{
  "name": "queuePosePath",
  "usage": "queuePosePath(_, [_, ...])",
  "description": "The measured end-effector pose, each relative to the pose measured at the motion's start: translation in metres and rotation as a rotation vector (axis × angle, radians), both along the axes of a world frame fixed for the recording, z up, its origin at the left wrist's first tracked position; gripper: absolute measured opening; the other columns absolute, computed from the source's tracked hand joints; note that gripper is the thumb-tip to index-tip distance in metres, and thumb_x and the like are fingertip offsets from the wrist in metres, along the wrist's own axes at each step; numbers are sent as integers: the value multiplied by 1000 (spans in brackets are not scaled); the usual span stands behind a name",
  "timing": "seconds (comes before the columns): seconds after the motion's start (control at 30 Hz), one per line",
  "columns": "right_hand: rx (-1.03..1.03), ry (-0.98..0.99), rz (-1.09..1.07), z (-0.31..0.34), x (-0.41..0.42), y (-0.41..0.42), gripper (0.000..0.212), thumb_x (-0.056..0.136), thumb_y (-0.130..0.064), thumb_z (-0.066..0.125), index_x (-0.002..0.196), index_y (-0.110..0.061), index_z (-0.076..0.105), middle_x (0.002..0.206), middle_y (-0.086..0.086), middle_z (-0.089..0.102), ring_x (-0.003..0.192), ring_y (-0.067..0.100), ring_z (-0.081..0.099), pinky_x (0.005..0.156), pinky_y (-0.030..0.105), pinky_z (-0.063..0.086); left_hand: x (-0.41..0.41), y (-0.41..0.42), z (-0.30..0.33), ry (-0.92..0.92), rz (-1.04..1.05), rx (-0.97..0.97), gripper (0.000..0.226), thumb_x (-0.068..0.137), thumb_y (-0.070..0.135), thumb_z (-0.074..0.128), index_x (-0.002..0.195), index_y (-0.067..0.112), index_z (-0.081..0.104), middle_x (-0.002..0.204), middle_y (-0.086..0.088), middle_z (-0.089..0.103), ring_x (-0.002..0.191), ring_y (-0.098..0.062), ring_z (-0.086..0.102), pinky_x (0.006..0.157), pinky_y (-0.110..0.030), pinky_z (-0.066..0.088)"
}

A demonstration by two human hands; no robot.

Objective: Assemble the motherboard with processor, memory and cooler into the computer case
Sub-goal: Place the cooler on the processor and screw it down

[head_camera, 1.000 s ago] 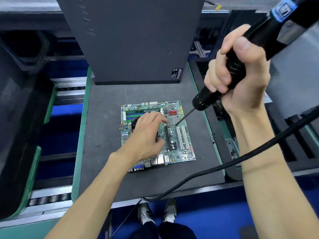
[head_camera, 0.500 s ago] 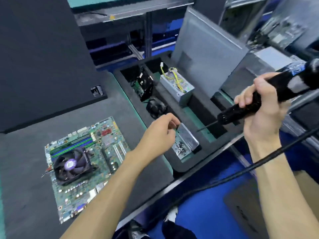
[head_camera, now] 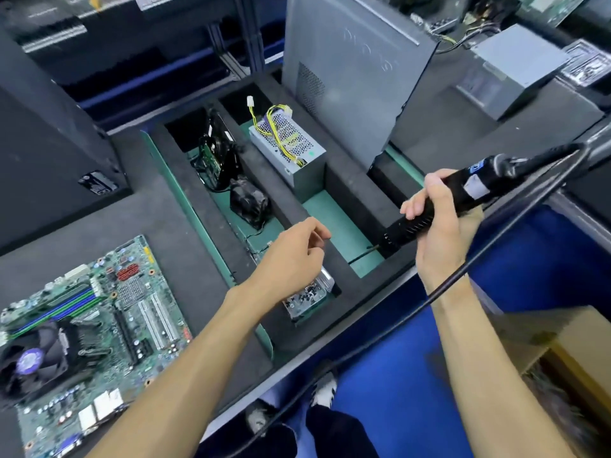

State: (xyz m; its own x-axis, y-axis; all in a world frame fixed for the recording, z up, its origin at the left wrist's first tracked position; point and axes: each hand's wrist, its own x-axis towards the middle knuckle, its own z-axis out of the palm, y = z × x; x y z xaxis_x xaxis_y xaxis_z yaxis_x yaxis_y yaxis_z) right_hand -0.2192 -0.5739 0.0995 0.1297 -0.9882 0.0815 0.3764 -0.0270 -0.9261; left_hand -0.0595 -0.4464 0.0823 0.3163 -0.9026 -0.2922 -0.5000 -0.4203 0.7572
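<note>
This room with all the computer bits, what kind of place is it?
Probably a computer assembly workshop. A motherboard lies on a foam mat, a tray holds small screws, and the right hand grips a corded electric screwdriver.

No text you can actually read here. The sticker (head_camera: 98, 182) on the black case (head_camera: 49, 153) beside your motherboard is a blur; so is the blue-and-white label (head_camera: 476, 183) on the screwdriver (head_camera: 463, 196) you hold. Print on the motherboard (head_camera: 99, 319) is too small to make out.
</note>
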Motion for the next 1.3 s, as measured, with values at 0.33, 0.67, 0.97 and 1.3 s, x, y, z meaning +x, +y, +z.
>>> queuePosePath(0.33, [102,122,173,-33,18,-29,13,86,-35,78,79,-31,67,60,1,52,60,21,48,70,36,50,12,-11,-14,-4,37,66,24,94,8,47,107,25,57,97,8,61,55,6,52,50,-11,39])
queuePosePath(0.67, [264,236,100,-51,1,-59,43,72,-38,84,103,-14,65,76,0,66,78,24,64,87,39,55,9,-23,-11,11,39,86,23,92,10,48,109,23,59,99,7,64,90,-12,60,79,-29,51])
queuePosePath(0.97, [137,217,120,-42,-10,-44,35,86,-23,74,55,-27,58,58,-3,53,60,21,50,82,43,46,8,-23,-9,16,41,84,23,93,12,47,106,27,59,97,10,64,78,-6,60,63,-21,47])
queuePosePath(1.3, [-225,111,4,48,-23,-44,29,91,-11,67,68,-27,58,63,6,49,61,26,49,74,42,46,-7,-33,0,28,13,4,21,95,16,46,99,31,60,93,8,68,80,-14,63,71,-28,52])
